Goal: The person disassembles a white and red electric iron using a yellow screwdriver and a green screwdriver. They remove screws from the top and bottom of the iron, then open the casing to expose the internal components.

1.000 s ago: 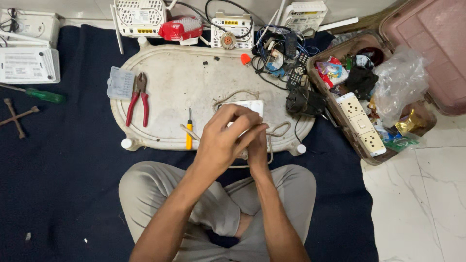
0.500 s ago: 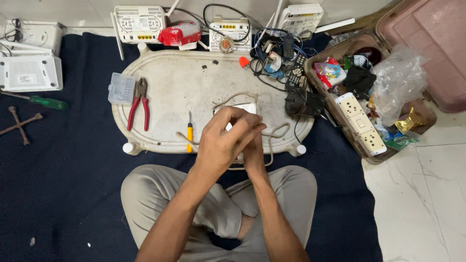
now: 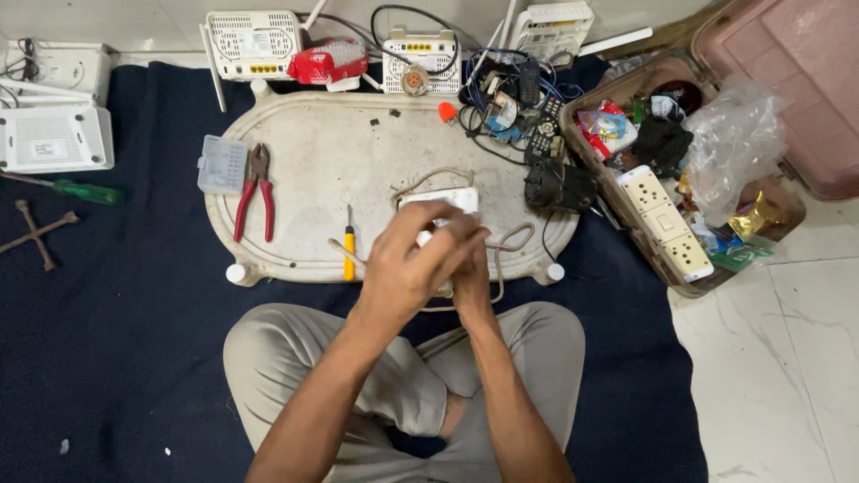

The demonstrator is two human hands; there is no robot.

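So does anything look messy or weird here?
Yes. The tray serving as a work surface is stained and scuffed, a knot of cables piles up at its top right, and the open suitcase is crammed with loose sockets and bags.

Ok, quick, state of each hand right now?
Left hand: closed over a small white part.
Right hand: mostly hidden behind the left; grip cannot be told.

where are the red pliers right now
In the head view the red-handled pliers lie on the left part of the white oval tray, just right of a small clear parts box and left of the yellow screwdriver.
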